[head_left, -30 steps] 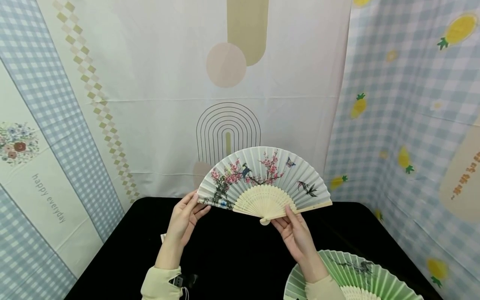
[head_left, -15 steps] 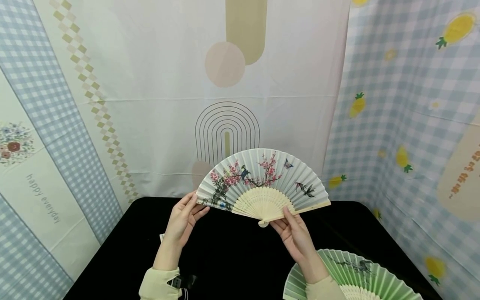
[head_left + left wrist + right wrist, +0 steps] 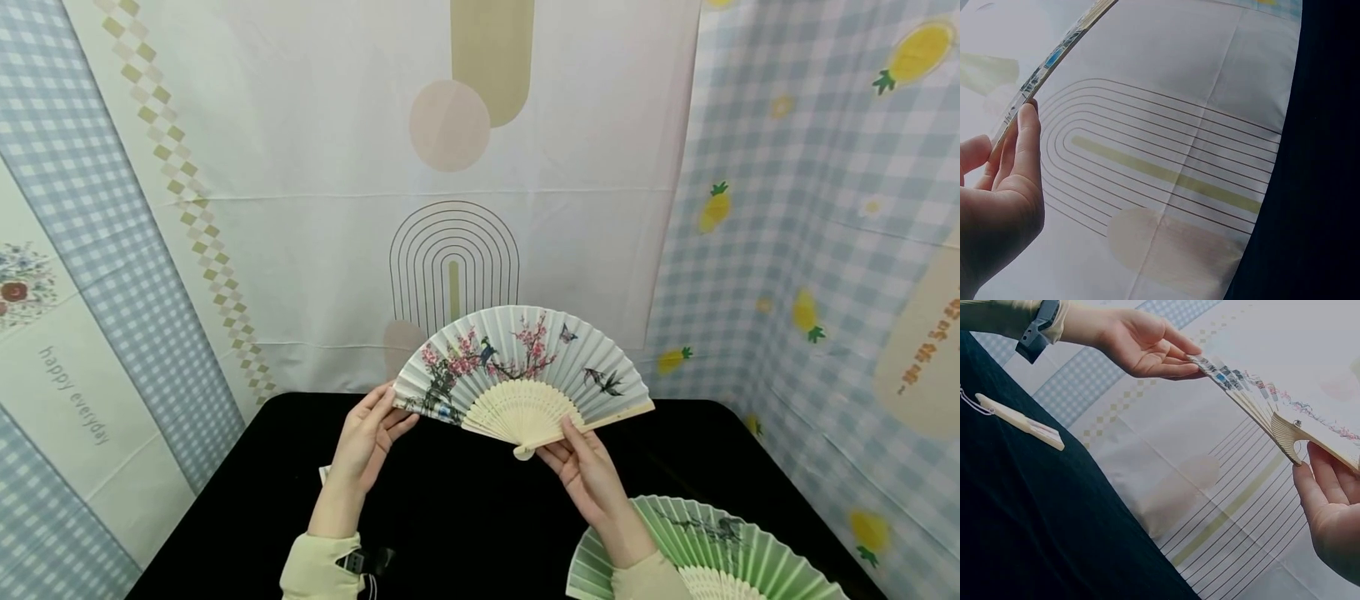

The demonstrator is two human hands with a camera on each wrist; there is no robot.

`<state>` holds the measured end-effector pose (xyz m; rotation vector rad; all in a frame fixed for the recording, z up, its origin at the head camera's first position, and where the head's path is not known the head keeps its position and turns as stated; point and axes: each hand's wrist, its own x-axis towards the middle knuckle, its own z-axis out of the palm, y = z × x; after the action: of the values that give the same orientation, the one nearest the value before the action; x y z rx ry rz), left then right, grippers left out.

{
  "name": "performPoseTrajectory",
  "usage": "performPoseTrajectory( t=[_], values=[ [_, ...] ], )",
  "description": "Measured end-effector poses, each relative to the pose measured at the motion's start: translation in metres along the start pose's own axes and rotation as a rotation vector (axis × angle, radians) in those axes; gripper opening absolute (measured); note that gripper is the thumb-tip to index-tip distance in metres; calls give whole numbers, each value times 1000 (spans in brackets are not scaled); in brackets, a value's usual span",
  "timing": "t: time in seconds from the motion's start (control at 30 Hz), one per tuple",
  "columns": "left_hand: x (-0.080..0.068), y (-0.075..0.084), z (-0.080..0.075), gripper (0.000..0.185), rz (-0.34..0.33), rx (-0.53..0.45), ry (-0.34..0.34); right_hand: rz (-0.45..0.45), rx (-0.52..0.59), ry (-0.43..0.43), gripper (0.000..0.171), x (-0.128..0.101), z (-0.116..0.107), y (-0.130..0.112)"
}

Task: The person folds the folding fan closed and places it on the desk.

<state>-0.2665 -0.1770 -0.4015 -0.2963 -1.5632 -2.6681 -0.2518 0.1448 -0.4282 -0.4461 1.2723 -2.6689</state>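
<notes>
Painted fan (image 3: 525, 375) is spread open above the counter (image 3: 465, 508). Left hand (image 3: 367, 437) pinches its end rib, right hand (image 3: 588, 471) its pivot. Light, thin, fragile: grip ribs, not the leaf.

Folding fan (image 3: 522, 371) is spread fully open and held up above the black tabletop (image 3: 465, 508). Pale grey-blue pleated leaf is painted with pink blossoms, dark branches, birds and a butterfly. Cream slatted ribs converge at a pivot pointing downward.
</notes>
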Motion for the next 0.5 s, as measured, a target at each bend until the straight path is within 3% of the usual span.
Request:
performPoseTrajectory(
  t=[0.33,0.5],
  values=[
    [0,-1,-2,52,3,-9,-7,48,-62,108,29,-2,4,3],
    [-1,0,-3,52,-1,-2,-4,60,-63,116,27,-2,6,6]
  ],
)
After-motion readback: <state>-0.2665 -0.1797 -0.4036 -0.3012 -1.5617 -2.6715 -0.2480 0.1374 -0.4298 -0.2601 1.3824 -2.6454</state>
